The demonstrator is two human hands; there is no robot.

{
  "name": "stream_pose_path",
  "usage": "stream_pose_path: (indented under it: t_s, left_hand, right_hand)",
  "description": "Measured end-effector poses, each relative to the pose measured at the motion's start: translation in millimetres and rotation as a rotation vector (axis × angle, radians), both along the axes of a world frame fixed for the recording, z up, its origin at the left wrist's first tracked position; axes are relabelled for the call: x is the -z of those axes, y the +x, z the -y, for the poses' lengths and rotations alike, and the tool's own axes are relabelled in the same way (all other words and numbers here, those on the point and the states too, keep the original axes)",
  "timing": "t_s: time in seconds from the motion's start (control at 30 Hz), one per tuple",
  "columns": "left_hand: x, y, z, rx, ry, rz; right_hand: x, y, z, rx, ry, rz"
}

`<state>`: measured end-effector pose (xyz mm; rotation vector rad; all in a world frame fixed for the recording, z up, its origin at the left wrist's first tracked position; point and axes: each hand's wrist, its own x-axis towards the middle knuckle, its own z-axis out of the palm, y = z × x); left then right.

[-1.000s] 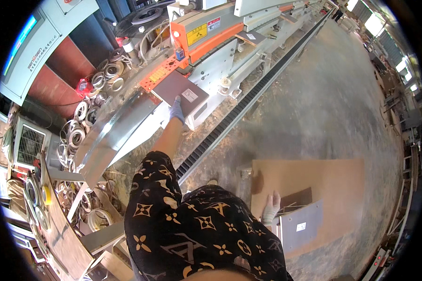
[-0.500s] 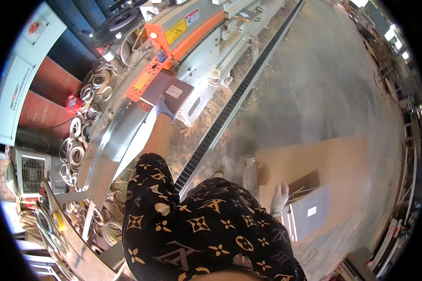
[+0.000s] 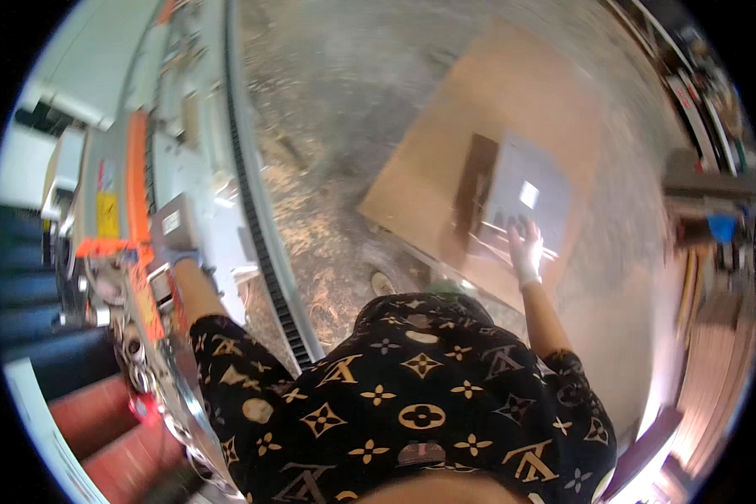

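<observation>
On the left, my gloved left hand is at the near edge of a small brown panel with a white label. It appears to grip that edge; most of its fingers are hidden or blurred. The panel lies on the bed of a long machine beside an orange guard. My right hand, in a pale glove, reaches out with fingers apart at the near edge of a larger grey panel. A white label marks that panel, and thin pale strips show along its near edge. Beneath it lies a broad brown board.
A dark ribbed track runs along the machine's right side. Wood shavings litter the floor. Stacked boards stand at the far right. Rolls of edging strip crowd the lower left, near red panels.
My view has swung right. My right hand has moved from beside the grey panel's lower left to over its near edge, fingers spread. My left hand stays at the brown panel.
</observation>
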<state>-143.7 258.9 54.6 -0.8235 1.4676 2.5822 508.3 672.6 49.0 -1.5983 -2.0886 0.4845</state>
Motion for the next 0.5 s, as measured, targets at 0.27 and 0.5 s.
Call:
stream_pose_path:
  t_s: [0.27, 0.5]
  left_hand:
    - [53.3, 256.6, -166.6, 0.879, -1.108, -0.760]
    - [98.4, 544.1, -341.2, 1.589, -0.899, -0.641]
  right_hand:
    - [25.1, 59.0, -66.4, 0.041, 0.091, 0.067]
    - [12.8, 129.6, -47.0, 0.114, -0.062, 0.219]
